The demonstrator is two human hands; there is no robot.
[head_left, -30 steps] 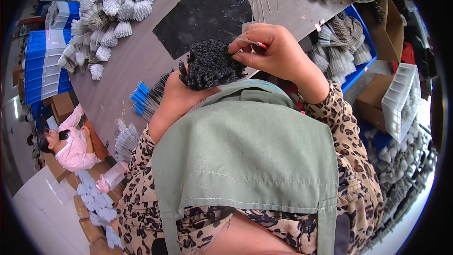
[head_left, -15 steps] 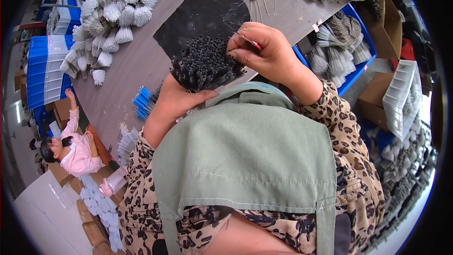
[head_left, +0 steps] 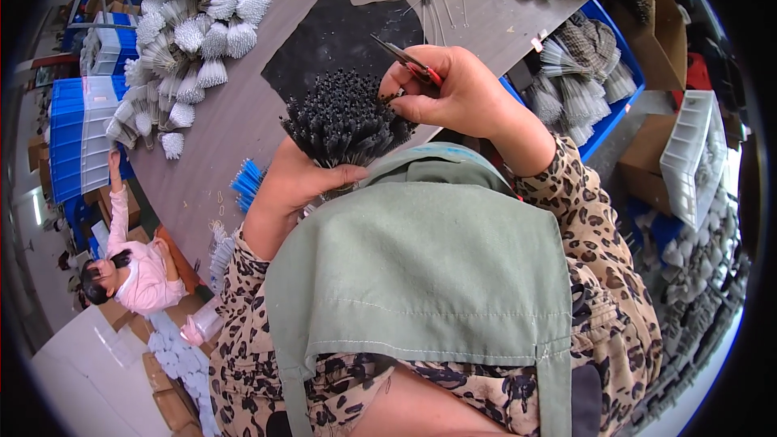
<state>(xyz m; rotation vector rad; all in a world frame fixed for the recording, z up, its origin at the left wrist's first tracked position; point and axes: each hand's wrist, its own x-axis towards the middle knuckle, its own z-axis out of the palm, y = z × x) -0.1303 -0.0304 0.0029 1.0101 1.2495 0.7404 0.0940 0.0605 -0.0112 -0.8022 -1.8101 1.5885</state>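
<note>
A thick bundle of small black-bristled brushes (head_left: 344,117) stands heads-up in my left hand (head_left: 295,178), whose fingers and thumb wrap round its lower part. My right hand (head_left: 457,93) is closed on a pair of scissors (head_left: 407,59) with red on the handles; the blades point up and to the left. Its thumb and forefinger pinch at the bundle's right edge, and I cannot make out whether they hold a single brush. Behind the bundle a black sheet (head_left: 324,36) lies flat on the table (head_left: 190,186).
White-tipped brush bundles (head_left: 214,28) pile up at the far left, with blue-bristled brushes (head_left: 245,182) by my left wrist. A blue crate (head_left: 603,133) holds more bundles on the right. A co-worker in pink (head_left: 146,275) sits at the left. Loose brushes (head_left: 437,8) lie beyond the sheet.
The scissors have turned slightly, so their blades show more clearly. My right hand stays at the bundle's right edge. The co-worker's arm has stretched toward the white bundles.
</note>
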